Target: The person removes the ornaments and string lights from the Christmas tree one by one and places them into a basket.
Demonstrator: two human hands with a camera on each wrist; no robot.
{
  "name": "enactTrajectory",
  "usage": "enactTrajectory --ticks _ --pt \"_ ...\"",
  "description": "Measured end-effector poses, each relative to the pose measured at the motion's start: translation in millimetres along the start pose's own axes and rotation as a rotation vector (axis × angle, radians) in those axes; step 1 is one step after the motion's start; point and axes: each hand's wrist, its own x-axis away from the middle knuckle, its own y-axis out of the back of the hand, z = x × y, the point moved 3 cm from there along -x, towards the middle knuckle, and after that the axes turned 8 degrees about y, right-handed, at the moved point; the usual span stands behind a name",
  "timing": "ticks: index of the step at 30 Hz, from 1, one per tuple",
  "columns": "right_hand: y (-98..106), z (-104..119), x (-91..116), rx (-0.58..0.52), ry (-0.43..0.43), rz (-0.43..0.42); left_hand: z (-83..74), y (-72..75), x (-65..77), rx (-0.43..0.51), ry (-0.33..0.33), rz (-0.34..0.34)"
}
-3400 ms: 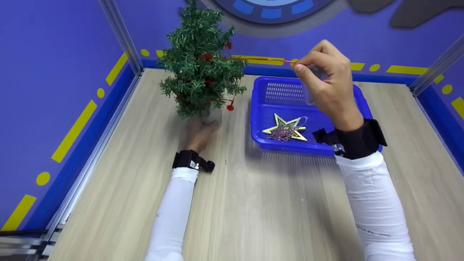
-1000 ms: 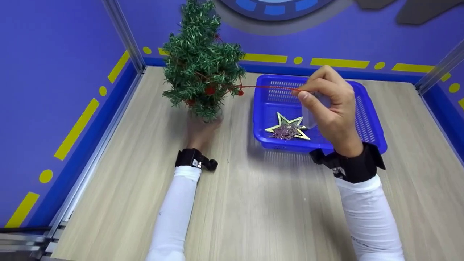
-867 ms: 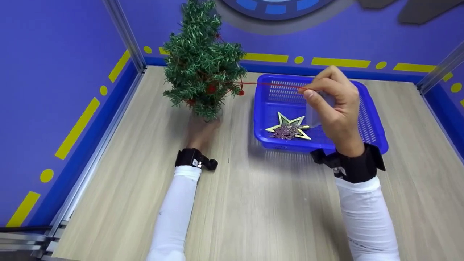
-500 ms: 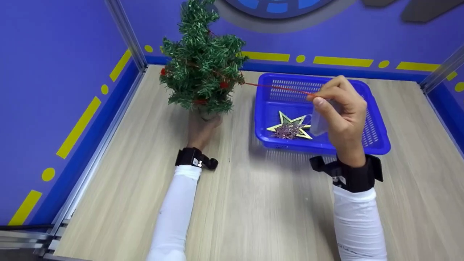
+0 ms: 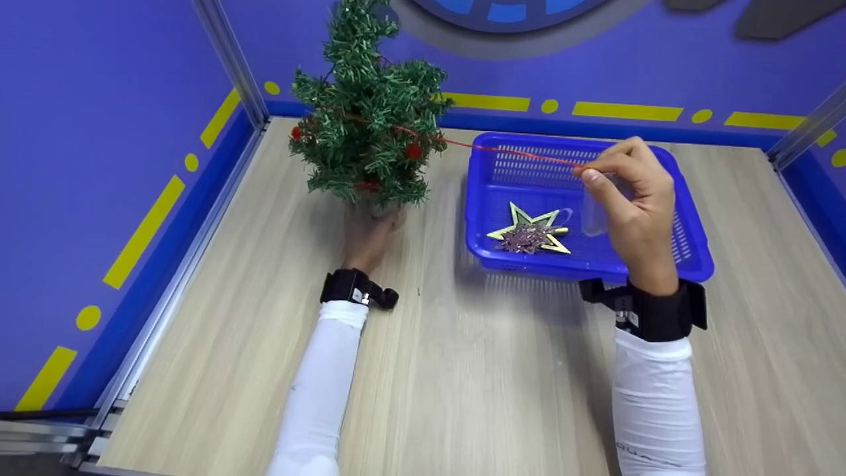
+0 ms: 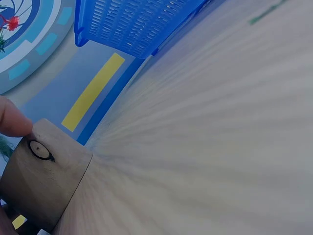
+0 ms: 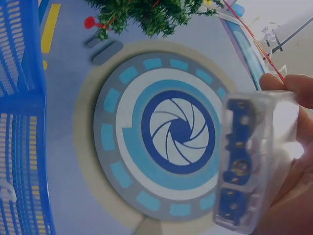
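A small artificial Christmas tree (image 5: 370, 106) stands at the back left, with a red cord and red ornaments wound round it. Low beneath its branches my left hand (image 5: 367, 241) grips the round wooden base (image 6: 49, 171); the thumb (image 6: 13, 117) lies on its top edge in the left wrist view. My right hand (image 5: 640, 205), raised over the basket, pinches the red cord (image 5: 509, 151) between thumb and fingertips. The cord runs stretched from the tree to these fingers. Under the same hand is a clear plastic box (image 7: 244, 166) with blue parts inside.
A blue plastic basket (image 5: 529, 264) stands to the right of the tree. Inside lie a gold star (image 5: 529, 215) and a glittery pink snowflake ornament (image 5: 525, 239). Blue panels (image 5: 99, 165) wall the wooden table (image 5: 476, 383) at left, back and right.
The tree has turned on its base, shifting the red ornaments across its front. My right hand has come down and to the right, holding the cord taut. My left hand stays at the base.
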Motion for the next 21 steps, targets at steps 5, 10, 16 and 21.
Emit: enactTrajectory --ticks 5,10,16,21 --pt "1.7 -2.1 -1.1 0.071 -0.014 0.008 -1.0 -0.8 0.4 0.15 -0.06 0.006" --pt "4.6 -3.2 -2.0 0.081 -0.019 -0.006 1.5 -3.4 -0.8 0.252 -0.012 0.002" --pt "8.4 -3.3 -2.1 0.091 -0.036 -0.018 1.4 -3.2 -1.8 0.222 -0.055 -0.015" --pt "12.8 -1.4 -2.0 0.068 -0.027 -0.061 2.5 -1.1 -3.0 0.112 -0.067 -0.038"
